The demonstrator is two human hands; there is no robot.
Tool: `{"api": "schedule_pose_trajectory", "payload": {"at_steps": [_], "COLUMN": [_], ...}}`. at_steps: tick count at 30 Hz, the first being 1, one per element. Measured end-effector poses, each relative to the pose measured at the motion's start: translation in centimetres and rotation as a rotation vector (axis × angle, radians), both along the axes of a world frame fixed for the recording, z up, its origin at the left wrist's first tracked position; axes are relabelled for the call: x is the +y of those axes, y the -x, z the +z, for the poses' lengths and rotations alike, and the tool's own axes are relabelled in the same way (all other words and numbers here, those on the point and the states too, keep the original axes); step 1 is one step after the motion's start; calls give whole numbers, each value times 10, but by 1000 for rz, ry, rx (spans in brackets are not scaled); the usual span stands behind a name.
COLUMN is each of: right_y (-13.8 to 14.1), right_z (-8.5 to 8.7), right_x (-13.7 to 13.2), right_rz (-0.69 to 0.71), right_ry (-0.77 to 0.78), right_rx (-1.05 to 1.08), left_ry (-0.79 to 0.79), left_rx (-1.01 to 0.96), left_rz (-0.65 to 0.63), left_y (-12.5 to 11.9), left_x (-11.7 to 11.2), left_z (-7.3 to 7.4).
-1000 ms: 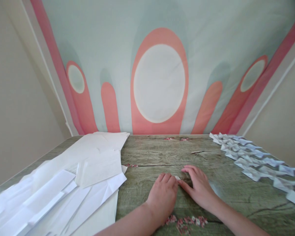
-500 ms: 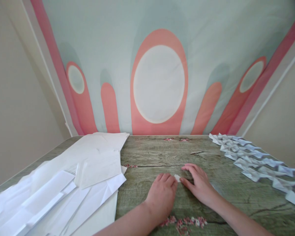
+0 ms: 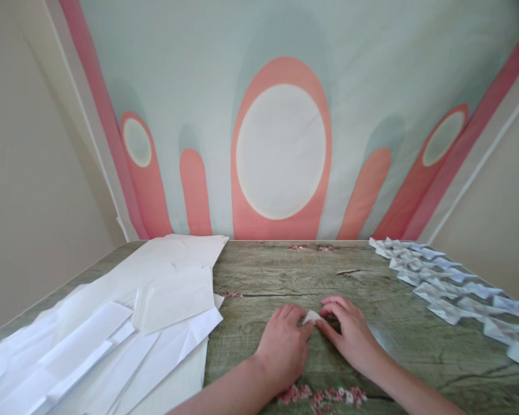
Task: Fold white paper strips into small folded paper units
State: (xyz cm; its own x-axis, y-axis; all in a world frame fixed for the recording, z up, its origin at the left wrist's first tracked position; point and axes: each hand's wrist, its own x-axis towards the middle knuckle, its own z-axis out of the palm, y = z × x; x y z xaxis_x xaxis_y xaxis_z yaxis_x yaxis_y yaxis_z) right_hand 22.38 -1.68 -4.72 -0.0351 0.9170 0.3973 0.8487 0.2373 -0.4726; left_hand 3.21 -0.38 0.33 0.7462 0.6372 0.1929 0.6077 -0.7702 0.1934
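A paper piece (image 3: pixel 312 316) is pinched by fingers of the left hand (image 3: pixel 284 341) and the right hand (image 3: pixel 349 328). Folded pieces (image 3: pixel 443 313) are already laid in rows; loose sheets (image 3: pixel 177 297) are left.

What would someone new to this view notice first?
Probably the big white oval in its coral arch, centred on the backdrop behind the table. Below it, the left hand and right hand meet at a small white paper piece. Loose white sheets spread over the table's left side, while folded paper shapes line its right.
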Motion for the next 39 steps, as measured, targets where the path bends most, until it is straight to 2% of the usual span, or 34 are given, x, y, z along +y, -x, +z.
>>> {"api": "schedule_pose_trajectory", "payload": {"at_steps": [9, 13, 16, 19, 23, 29, 39], "right_y": [-1, -1, -1, -1, 1, 6, 9], "right_z": [-1, 0, 2, 3, 5, 7, 12], "right_x": [3, 3, 3, 2, 2, 0, -4], "right_rz": [-15, -16, -16, -3, 31, 60, 57], "right_ry": [37, 54, 64, 77, 105, 116, 123], "right_rx": [66, 79, 83, 90, 107, 126, 240], "left_ry": [28, 93, 204, 300, 315, 263, 348], "left_rx": [-159, -265, -364, -438, -483, -485, -541], "left_rz": [-65, -65, -25, 80, 191, 174, 211], "left_y": [1, 1, 1, 2, 1, 2, 2], "left_x": [7, 13, 17, 19, 19, 21, 22], "left_z": [-9, -13, -15, -17, -18, -18, -18]}}
